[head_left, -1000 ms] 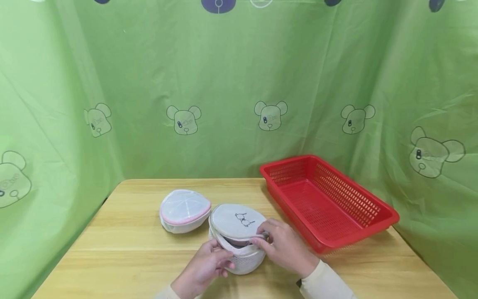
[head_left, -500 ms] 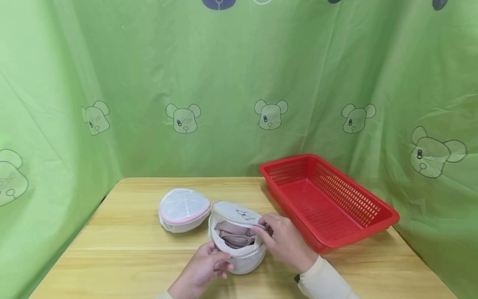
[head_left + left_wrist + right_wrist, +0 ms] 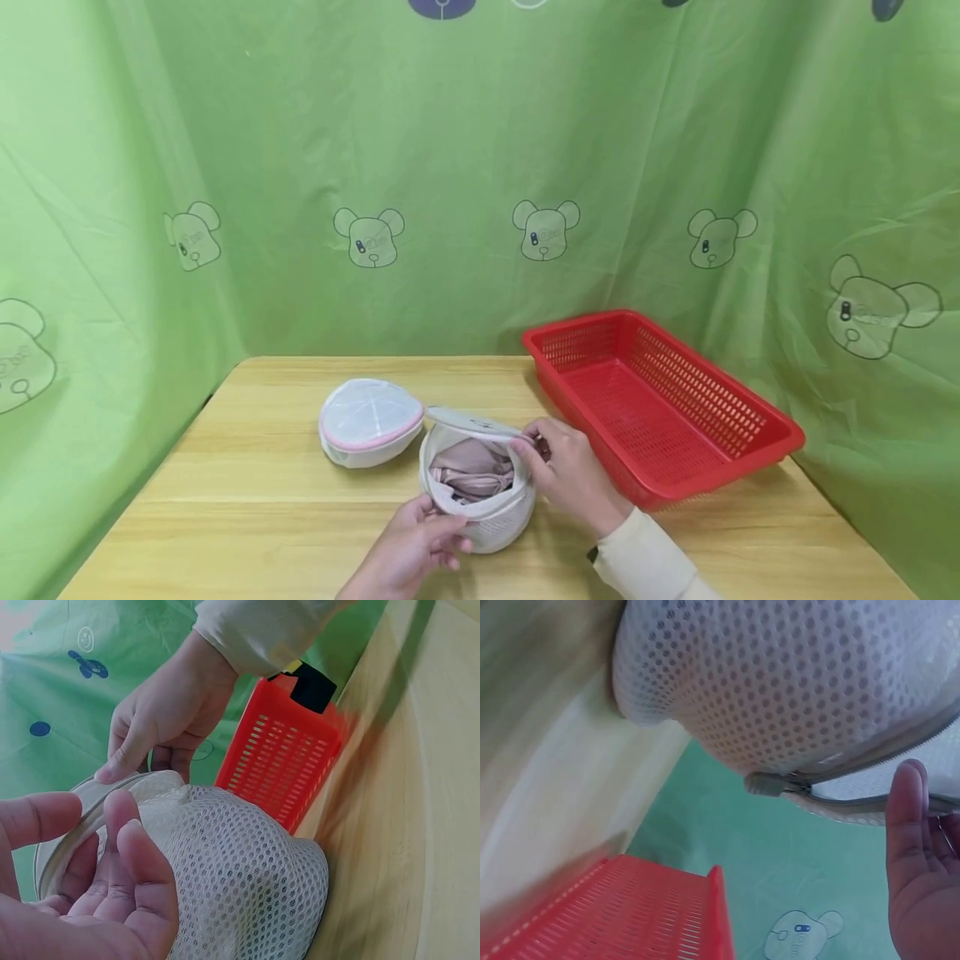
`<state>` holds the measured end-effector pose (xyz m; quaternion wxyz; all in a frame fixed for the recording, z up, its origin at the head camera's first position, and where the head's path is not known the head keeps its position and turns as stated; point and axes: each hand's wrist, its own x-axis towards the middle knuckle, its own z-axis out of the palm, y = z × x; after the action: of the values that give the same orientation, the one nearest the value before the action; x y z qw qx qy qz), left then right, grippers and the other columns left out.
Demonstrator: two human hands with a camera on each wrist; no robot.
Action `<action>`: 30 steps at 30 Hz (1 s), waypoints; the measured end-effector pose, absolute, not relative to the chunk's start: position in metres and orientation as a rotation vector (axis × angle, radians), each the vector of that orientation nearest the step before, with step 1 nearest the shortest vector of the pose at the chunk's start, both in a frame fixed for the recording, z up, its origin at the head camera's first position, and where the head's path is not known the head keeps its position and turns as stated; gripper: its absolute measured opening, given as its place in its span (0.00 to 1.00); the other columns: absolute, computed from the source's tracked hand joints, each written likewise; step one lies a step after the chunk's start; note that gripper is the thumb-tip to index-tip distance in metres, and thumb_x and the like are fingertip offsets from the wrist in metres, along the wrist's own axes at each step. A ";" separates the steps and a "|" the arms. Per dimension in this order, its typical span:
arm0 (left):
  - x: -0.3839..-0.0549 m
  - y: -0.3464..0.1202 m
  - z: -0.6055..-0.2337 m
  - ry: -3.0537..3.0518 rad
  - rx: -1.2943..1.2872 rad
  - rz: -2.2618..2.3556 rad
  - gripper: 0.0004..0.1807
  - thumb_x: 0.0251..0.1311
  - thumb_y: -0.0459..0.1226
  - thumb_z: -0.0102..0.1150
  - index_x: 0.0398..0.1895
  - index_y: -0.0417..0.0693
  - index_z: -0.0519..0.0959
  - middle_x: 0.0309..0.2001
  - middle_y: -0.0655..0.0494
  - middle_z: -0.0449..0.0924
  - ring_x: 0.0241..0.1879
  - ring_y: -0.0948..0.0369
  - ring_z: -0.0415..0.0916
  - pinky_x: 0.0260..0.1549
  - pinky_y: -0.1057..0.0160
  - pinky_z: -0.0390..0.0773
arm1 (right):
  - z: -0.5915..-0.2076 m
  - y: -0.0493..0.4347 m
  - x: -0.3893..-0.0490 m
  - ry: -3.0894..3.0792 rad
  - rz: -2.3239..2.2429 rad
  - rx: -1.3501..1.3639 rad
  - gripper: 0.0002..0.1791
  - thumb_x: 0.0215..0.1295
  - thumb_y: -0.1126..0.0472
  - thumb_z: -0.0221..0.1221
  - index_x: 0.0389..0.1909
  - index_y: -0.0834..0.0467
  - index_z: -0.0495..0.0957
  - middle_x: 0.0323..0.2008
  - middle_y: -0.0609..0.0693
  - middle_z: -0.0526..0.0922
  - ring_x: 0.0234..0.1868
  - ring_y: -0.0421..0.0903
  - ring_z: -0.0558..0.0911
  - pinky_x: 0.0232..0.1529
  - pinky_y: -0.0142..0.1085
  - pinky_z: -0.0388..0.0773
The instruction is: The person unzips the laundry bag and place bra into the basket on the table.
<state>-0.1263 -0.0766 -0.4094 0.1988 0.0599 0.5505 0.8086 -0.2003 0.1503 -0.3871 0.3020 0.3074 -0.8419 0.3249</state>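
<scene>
A white mesh laundry bag (image 3: pixel 495 533) stands on the wooden table with its zipped lid (image 3: pixel 472 421) raised. Folded dusty-pink cloth (image 3: pixel 472 468), possibly a bra, lies inside it. My left hand (image 3: pixel 416 537) pinches the near left rim between thumb and fingers. At the right side, my right hand (image 3: pixel 573 467) pinches the edge of the lid and holds it up. In the right wrist view the zipper slider (image 3: pixel 776 784) sits at the end of the unzipped opening, near the right thumb. A second laundry bag (image 3: pixel 371 421), pink-trimmed and closed, lies to the left.
A red perforated plastic basket (image 3: pixel 660 408) stands at the right of the table (image 3: pixel 247 475), close to my right hand. A green curtain (image 3: pixel 457 292) with bear prints hangs behind and along both sides.
My right hand has lifted the lid up and back, so the opening has widened and the pink cloth inside has come into sight. My left hand has stayed at the rim.
</scene>
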 end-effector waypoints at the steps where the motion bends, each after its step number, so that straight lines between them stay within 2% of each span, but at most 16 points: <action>1: -0.126 -0.077 -0.410 1.534 0.172 2.261 0.15 0.63 0.32 0.56 0.49 0.35 0.68 0.38 0.52 0.79 0.31 0.63 0.77 0.29 0.68 0.75 | -0.388 0.150 -0.201 -2.227 0.876 0.807 0.08 0.58 0.66 0.67 0.30 0.56 0.76 0.24 0.39 0.72 0.25 0.34 0.71 0.24 0.26 0.71; 6: -0.124 -0.079 -0.411 1.502 0.212 2.250 0.14 0.66 0.34 0.54 0.51 0.36 0.69 0.41 0.52 0.80 0.33 0.65 0.77 0.30 0.69 0.75 | -0.395 0.150 -0.205 -2.203 0.961 0.743 0.07 0.58 0.68 0.65 0.31 0.58 0.76 0.26 0.43 0.76 0.27 0.34 0.76 0.26 0.28 0.76; 14: -0.123 -0.081 -0.415 1.521 0.211 2.250 0.08 0.65 0.34 0.55 0.44 0.39 0.73 0.37 0.53 0.78 0.32 0.64 0.77 0.31 0.69 0.76 | -0.399 0.148 -0.212 -2.209 1.141 0.612 0.03 0.63 0.67 0.62 0.31 0.60 0.77 0.23 0.42 0.79 0.24 0.37 0.79 0.26 0.30 0.78; 21: -0.124 -0.082 -0.422 1.518 0.271 2.256 0.06 0.63 0.30 0.54 0.42 0.41 0.75 0.36 0.54 0.78 0.33 0.63 0.77 0.31 0.69 0.77 | -0.399 0.149 -0.217 -2.224 1.434 0.525 0.05 0.69 0.67 0.56 0.32 0.63 0.76 0.22 0.53 0.80 0.24 0.52 0.82 0.28 0.34 0.81; 27: -0.123 -0.080 -0.425 1.518 0.246 2.252 0.05 0.62 0.28 0.54 0.40 0.41 0.75 0.35 0.54 0.78 0.33 0.63 0.76 0.31 0.68 0.77 | -0.400 0.149 -0.221 -2.172 1.601 0.472 0.08 0.71 0.67 0.54 0.34 0.68 0.76 0.23 0.55 0.80 0.25 0.49 0.82 0.29 0.41 0.82; 30: -0.122 -0.079 -0.427 1.527 0.222 2.243 0.06 0.62 0.28 0.54 0.42 0.39 0.75 0.36 0.54 0.78 0.34 0.62 0.76 0.32 0.67 0.76 | -0.399 0.148 -0.223 -2.162 1.675 0.424 0.10 0.72 0.66 0.52 0.34 0.70 0.75 0.23 0.57 0.80 0.25 0.46 0.82 0.30 0.40 0.83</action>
<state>-0.1218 -0.0793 -0.4266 0.2081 0.0797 0.5485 0.8059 -0.2233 0.1481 -0.3992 0.1861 0.1506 -0.7675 0.5946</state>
